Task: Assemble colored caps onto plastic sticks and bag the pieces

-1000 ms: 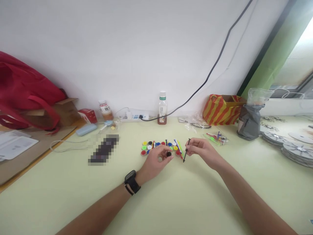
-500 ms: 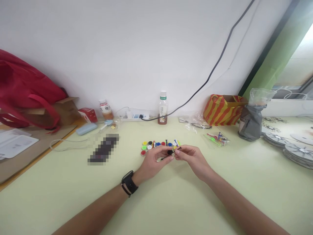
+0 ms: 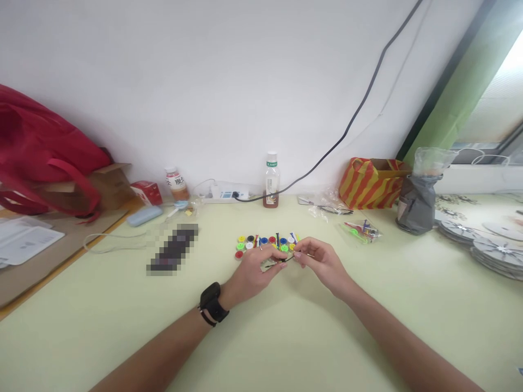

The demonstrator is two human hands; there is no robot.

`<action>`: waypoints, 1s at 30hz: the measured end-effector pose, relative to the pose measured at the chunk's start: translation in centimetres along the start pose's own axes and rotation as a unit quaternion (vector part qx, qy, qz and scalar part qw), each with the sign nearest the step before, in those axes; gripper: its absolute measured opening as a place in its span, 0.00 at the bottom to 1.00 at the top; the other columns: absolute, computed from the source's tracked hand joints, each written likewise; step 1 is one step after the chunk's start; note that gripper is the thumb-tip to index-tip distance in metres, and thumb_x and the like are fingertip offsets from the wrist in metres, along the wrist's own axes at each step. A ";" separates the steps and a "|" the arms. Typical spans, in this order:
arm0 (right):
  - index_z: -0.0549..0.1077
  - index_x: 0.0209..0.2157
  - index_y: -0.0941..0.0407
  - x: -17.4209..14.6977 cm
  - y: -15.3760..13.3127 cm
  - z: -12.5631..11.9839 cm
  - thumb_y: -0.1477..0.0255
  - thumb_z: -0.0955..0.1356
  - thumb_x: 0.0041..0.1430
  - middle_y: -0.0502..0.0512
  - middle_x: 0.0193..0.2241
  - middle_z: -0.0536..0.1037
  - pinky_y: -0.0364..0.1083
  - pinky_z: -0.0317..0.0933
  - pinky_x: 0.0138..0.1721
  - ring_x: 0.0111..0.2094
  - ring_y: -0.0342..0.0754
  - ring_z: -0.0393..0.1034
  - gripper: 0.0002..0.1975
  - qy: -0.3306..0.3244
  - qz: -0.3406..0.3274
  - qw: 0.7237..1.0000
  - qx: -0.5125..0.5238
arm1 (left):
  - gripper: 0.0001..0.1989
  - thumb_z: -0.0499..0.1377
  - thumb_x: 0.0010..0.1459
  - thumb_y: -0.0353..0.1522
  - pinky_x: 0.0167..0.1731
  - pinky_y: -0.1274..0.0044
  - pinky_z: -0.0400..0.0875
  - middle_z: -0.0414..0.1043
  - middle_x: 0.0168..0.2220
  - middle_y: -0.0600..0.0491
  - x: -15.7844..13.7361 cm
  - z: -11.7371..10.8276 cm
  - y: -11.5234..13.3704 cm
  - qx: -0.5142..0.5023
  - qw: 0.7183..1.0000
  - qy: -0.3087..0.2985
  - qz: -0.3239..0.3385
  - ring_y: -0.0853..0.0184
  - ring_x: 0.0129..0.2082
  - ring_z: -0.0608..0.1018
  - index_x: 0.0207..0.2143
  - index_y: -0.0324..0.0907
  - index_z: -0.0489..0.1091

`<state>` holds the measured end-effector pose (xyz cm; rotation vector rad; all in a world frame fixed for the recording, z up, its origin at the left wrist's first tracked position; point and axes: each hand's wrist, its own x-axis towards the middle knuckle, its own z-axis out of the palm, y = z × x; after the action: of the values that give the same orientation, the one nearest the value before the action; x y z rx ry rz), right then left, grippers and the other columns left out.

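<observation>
My left hand (image 3: pixel 250 272), with a dark watch on its wrist, pinches a small black round piece (image 3: pixel 283 260) between thumb and fingers. A thin black strip (image 3: pixel 290 258) runs through or alongside that piece; which of the two is hidden by my fingers. At the strip's right end, the fingertips of my right hand (image 3: pixel 322 268) are closed on it. Just behind both hands lie rows of small coloured discs (image 3: pixel 264 240) in yellow, green, red, blue, white and black. Slim coloured strips (image 3: pixel 278 239) lie among them, partly covered by my left hand.
A bottle (image 3: pixel 272 182) stands by the wall near a power strip (image 3: pixel 226 193). Left are a pixelated dark object (image 3: pixel 174 250) and a light-blue case (image 3: pixel 144 215). Right are a bag of coloured parts (image 3: pixel 363 231), a striped bag (image 3: pixel 370 185) and stacked grey discs (image 3: pixel 500 256).
The black round piece has turned, showing less of its face. The strip's right end has dropped slightly into my right fingertips. Both hands remain close together in nearly the same place.
</observation>
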<state>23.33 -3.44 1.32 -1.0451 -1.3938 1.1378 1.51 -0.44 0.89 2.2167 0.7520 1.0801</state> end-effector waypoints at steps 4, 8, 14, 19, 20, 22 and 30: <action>0.76 0.38 0.54 0.1 0.3 0.0 0.57 0.74 0.59 0.51 0.30 0.73 0.47 0.64 0.35 0.31 0.46 0.67 0.15 -0.011 -0.010 1.000 0.001 | 0.08 0.64 0.64 0.34 0.48 0.70 0.77 0.79 0.48 0.46 0.1 0.0 0.3 -0.126 0.991 -0.030 -0.035 0.61 0.47 0.81 0.44 0.42 0.78; 0.72 0.50 0.52 0.3 0.8 -0.1 0.56 0.72 0.61 0.52 0.34 0.74 0.49 0.68 0.36 0.33 0.48 0.70 0.21 0.003 -0.048 0.999 -0.008 | 0.11 0.66 0.63 0.35 0.50 0.69 0.77 0.80 0.45 0.45 0.3 0.1 0.1 -0.218 0.970 -0.040 -0.101 0.62 0.45 0.81 0.46 0.41 0.78; 0.70 0.57 0.50 -0.3 0.8 -0.2 0.58 0.67 0.67 0.53 0.34 0.73 0.48 0.66 0.36 0.32 0.48 0.68 0.20 0.015 -0.126 0.982 -0.139 | 0.14 0.72 0.55 0.35 0.43 0.72 0.81 0.80 0.40 0.49 0.6 0.0 -0.7 -0.283 0.943 0.004 -0.174 0.65 0.38 0.82 0.41 0.39 0.78; 0.73 0.25 0.55 -0.8 0.2 0.0 0.56 0.60 0.72 0.51 0.25 0.68 0.47 0.61 0.34 0.27 0.45 0.62 0.26 -0.056 -0.091 0.985 -0.138 | 0.15 0.74 0.52 0.35 0.43 0.71 0.81 0.80 0.38 0.49 0.7 0.0 -0.8 -0.288 0.941 0.017 -0.179 0.64 0.38 0.82 0.39 0.38 0.78; 0.66 0.18 0.55 -0.7 0.1 0.0 0.55 0.59 0.73 0.50 0.21 0.64 0.47 0.60 0.34 0.25 0.45 0.60 0.30 -0.074 -0.075 0.986 -0.130 | 0.15 0.74 0.52 0.35 0.43 0.71 0.81 0.80 0.38 0.49 0.7 0.1 -0.8 -0.284 0.942 0.021 -0.178 0.64 0.38 0.82 0.39 0.38 0.78; 0.61 0.16 0.55 -0.6 0.1 0.1 0.54 0.61 0.71 0.48 0.18 0.60 0.47 0.57 0.31 0.23 0.44 0.56 0.30 -0.079 -0.052 0.990 -0.103 | 0.14 0.73 0.52 0.35 0.43 0.71 0.81 0.80 0.37 0.49 0.7 0.1 -0.8 -0.276 0.945 0.029 -0.173 0.64 0.38 0.83 0.39 0.39 0.78; 0.72 0.44 0.53 -0.3 0.7 1.1 0.56 0.72 0.62 0.53 0.35 0.77 0.47 0.66 0.38 0.34 0.47 0.71 0.17 -0.085 -0.004 0.996 0.023 | 0.10 0.70 0.57 0.36 0.42 0.70 0.76 0.81 0.39 0.49 0.3 0.4 -0.5 -0.095 0.991 0.039 -0.091 0.61 0.39 0.81 0.40 0.42 0.79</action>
<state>22.33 -3.67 0.53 -0.9262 -1.4953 1.2729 1.88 -0.01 0.53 1.9164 0.8303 1.1044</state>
